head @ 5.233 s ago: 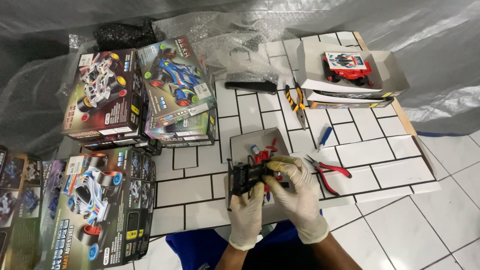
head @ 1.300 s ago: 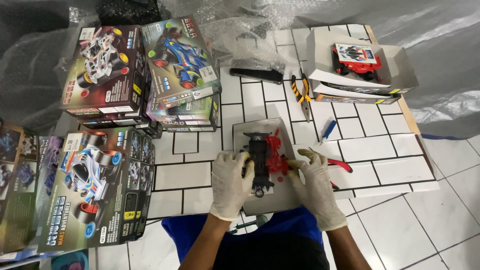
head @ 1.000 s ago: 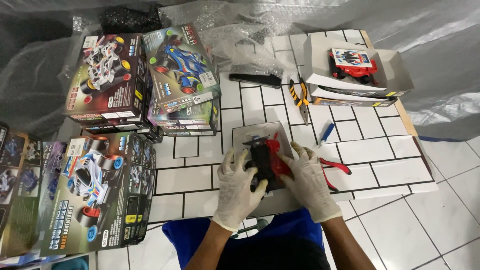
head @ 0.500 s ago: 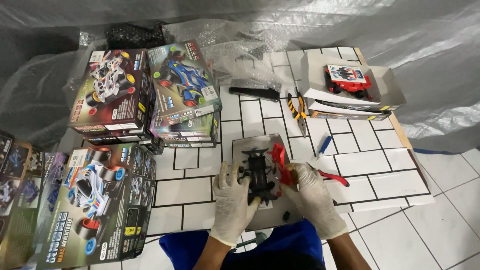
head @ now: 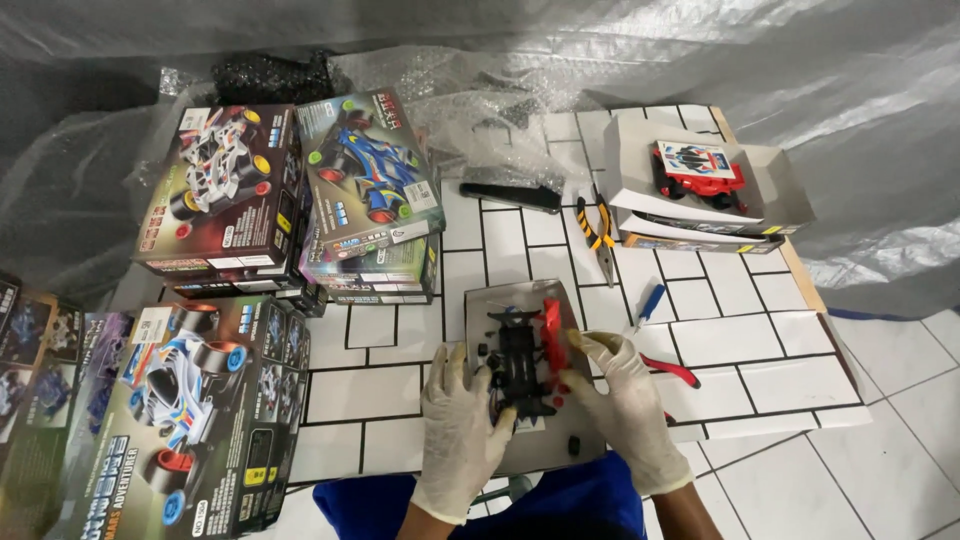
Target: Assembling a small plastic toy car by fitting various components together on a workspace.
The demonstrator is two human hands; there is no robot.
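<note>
White tiled table [head: 380,390] | black toy car chassis [head: 520,362] pinched between left hand [head: 462,430] and right hand [head: 620,405] fingers

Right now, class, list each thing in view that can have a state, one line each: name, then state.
Black toy car chassis: unfinished, held over the grey tray.
Left hand: gloved, gripping the chassis.
Right hand: gloved, gripping the chassis.
White box: open, red car body inside.
Yellow-handled pliers: lying flat, unused.
Stacked kit boxes: closed.
</note>
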